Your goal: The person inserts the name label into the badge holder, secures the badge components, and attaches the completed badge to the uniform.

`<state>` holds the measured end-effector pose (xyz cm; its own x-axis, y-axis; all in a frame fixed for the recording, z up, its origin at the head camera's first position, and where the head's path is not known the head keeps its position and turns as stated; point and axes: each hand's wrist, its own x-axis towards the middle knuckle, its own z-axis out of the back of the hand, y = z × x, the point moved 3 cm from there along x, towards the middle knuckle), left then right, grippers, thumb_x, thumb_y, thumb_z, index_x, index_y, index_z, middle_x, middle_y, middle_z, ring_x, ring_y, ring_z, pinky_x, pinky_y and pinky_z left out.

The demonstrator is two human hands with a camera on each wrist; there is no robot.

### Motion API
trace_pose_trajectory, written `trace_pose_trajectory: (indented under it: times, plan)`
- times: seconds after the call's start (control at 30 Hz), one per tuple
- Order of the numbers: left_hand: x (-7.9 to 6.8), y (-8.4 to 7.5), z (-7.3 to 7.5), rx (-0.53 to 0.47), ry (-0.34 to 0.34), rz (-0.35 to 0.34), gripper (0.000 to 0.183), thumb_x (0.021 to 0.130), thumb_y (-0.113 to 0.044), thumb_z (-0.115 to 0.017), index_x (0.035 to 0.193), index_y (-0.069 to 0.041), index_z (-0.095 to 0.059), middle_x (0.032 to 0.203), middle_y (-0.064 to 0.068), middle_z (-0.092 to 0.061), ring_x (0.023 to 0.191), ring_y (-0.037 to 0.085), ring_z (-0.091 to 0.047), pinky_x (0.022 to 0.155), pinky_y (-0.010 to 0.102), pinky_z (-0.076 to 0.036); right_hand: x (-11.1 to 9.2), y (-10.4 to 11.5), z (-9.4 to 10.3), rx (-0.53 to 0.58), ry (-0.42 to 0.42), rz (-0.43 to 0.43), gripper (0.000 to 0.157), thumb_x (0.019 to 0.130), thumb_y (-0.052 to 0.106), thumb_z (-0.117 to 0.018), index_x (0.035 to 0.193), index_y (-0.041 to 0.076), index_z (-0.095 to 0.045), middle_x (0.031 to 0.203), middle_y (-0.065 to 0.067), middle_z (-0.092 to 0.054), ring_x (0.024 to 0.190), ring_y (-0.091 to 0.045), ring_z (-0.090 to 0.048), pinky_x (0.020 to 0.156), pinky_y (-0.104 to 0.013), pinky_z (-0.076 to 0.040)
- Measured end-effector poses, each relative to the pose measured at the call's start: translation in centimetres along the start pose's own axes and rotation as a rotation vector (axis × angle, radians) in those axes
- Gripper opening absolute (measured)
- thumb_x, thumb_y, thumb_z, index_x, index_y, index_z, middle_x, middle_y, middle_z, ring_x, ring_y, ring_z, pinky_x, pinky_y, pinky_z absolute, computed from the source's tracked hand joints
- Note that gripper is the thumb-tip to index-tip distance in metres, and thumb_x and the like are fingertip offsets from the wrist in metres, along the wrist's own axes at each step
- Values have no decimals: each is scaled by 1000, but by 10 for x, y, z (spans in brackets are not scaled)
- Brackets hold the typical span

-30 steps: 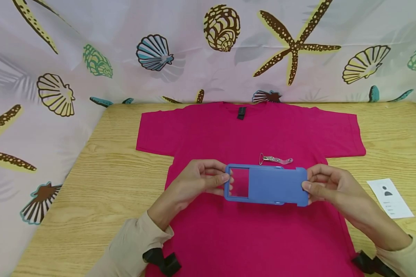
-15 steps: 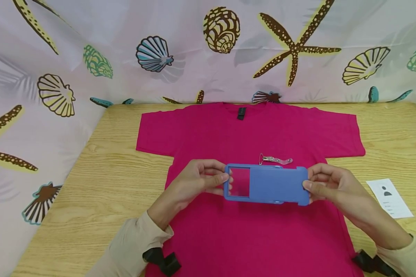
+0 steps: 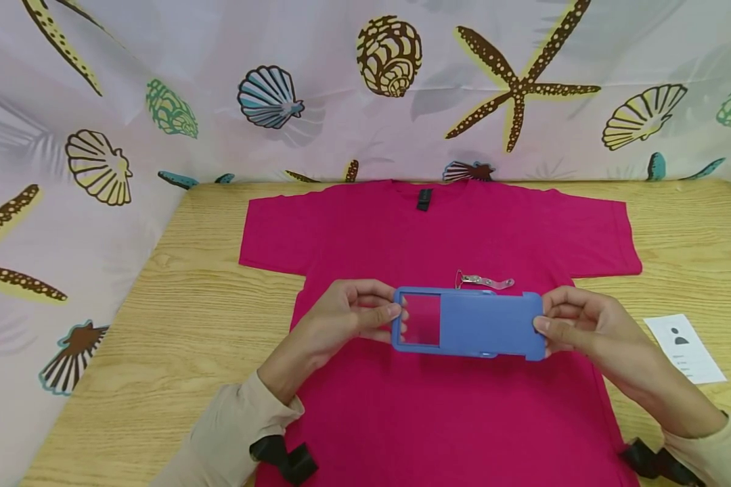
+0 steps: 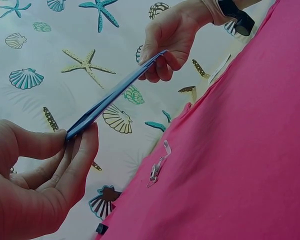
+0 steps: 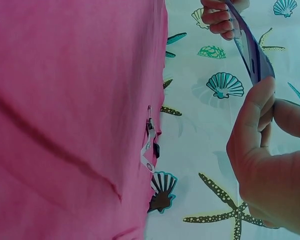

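A blue plastic badge holder [image 3: 490,325] is held level above a magenta T-shirt [image 3: 438,419]. My left hand [image 3: 344,316] pinches its left end, a frame with a clear window, thumb in front and fingers behind. At the other end, my right hand [image 3: 591,331] pinches the wide edge of the solid blue part, which stands partly slid out to the right. Edge-on in the left wrist view, the badge holder [image 4: 110,97] spans both hands. Just beyond it, a badge clip with a clear strap [image 3: 487,280] lies on the shirt.
A white ID card [image 3: 685,348] with a printed person icon lies on the wooden table [image 3: 176,325], right of the shirt. Behind the table hangs a cloth [image 3: 341,40] printed with shells and starfish. The shirt lies flat, its collar toward the cloth.
The solid blue part has slid slightly further right out of the frame, widening the clear window a little. Both hands keep their pinch, with the right hand shifting slightly right.
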<state>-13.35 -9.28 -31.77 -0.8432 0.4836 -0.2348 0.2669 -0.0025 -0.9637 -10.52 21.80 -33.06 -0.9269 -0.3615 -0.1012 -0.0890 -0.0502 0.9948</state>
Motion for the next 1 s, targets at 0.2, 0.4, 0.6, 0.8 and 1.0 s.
trace_pose_trajectory:
  times: [0.2,0.4,0.6,0.8,1.0]
  plan:
    - [-1,3,0,-7,-1,-5,25,91,3,-61,112,14,-56,101,27,-66,94,43,-66,81,45,-56,-1,-2,1,-9,-3,7,14,94,-4,-56,101,9,-58,88,-2,-62,73,-19,-65,70,-32,-57]
    - [-1,5,0,-8,3,-19,22,91,2,-61,110,12,-58,101,25,-66,91,37,-69,82,45,-56,-2,-3,1,-9,7,16,13,94,-3,-56,101,8,-57,88,-2,-62,73,-19,-65,71,-32,-57]
    - [-3,5,0,-11,5,-27,27,91,2,-61,114,16,-55,100,25,-66,93,42,-67,82,45,-56,-3,0,2,-28,12,22,10,94,-1,-57,101,6,-56,87,-2,-61,72,-19,-65,71,-34,-57]
    - [-4,6,-1,-10,1,-32,30,91,3,-61,115,18,-52,101,27,-66,93,42,-67,82,45,-56,-4,-1,3,-25,16,22,10,94,-1,-57,102,6,-56,87,-2,-61,73,-19,-65,71,-34,-57]
    - [-4,8,-2,-7,-1,-37,29,91,3,-61,115,18,-53,100,26,-66,93,41,-67,82,45,-56,-5,-3,4,-38,10,18,10,94,0,-58,102,6,-56,87,-3,-61,73,-20,-65,72,-34,-57]
